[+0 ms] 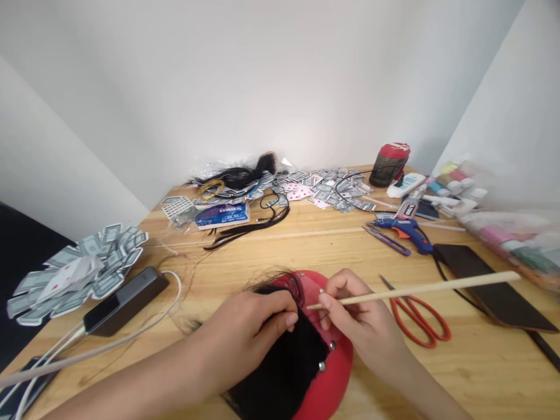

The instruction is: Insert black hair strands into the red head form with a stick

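Observation:
My right hand (363,315) pinches a slender wooden stick (429,287), whose pointed tip reaches left to the edge of the hairpiece. Across from it, my left hand (258,326) is closed, thumb against forefinger, on black hair strands that partly show above its knuckles. Under both hands lies a black hairpiece (280,379) with a pinkish mesh edge. It rests on a rounded red form (335,382), where several silver round-headed pins (322,366) stand along the hair's border. Whether the tip has caught a strand is too small to tell.
Red-handled scissors (420,321) lie right of my right hand. Beyond are a blue glue gun (406,230), purple thread snips (387,240) and a dark board (494,286). Scattered cards (332,189) and a hair bundle (236,175) line the back. A cabled black device (125,300) sits left.

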### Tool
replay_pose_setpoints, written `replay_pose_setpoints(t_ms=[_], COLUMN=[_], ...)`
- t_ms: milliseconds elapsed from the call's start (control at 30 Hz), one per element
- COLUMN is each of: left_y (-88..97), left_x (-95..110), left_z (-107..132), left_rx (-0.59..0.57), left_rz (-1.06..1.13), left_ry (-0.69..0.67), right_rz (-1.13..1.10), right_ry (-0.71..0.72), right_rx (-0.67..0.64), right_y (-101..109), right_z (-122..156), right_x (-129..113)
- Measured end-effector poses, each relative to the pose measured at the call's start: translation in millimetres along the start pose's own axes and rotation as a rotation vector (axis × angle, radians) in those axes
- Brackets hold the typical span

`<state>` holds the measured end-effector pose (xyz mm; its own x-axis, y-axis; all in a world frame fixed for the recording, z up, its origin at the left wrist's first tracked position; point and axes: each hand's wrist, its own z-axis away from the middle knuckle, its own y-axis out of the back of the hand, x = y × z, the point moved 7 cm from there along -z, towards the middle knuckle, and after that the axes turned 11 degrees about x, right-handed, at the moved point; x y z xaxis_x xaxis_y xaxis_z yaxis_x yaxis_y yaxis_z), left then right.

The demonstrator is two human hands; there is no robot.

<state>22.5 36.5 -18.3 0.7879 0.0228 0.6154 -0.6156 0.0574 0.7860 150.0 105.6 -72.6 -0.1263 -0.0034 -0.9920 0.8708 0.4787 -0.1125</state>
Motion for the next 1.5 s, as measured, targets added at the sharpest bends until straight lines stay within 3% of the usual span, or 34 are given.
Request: replay_pose_setpoints(t_ms=[367, 533, 733, 933, 1200, 1400, 1500], left_y=[2.5, 2.0, -2.1, -9.9, 0.0, 15.2, 19.6], left_x=[18.9, 23.6, 31.3, 43.1, 29.7, 14.4, 9.1], left_z=[-10.1, -13.1, -12.9, -3.9, 12.1, 40.6, 45.3], left_rx=[0.017, 0.047, -0.022, -0.057, 0.01, 0.185, 0.2], left_rz=[-0.557, -0.636, -0.721, -0.789, -0.732, -0.532, -0.333], left_ry=[-0.113, -0.159, -0.206, -0.39, -0.435, -0.543, -0.541], right_rz=[-0.033, -0.06, -0.088, -0.102, -0.066, -0.052, -0.058], right_ry=[-0.022, -0.011, 0.011, -0.015, -0.041, -0.029, -0.018], right_rx=[-0.034, -0.052, -0.046, -0.01, 0.005, -0.002, -0.02], right_y=[-0.9, -2.5, -3.6, -3.2, -3.5, -2.8, -3.3], right_z=[-2.9, -2.8, -5.4, -7.7, -7.9, -8.8, -10.0], right_x=[-4.1, -5.1, -7.7, -6.8, -5.3, -4.0, -4.1])
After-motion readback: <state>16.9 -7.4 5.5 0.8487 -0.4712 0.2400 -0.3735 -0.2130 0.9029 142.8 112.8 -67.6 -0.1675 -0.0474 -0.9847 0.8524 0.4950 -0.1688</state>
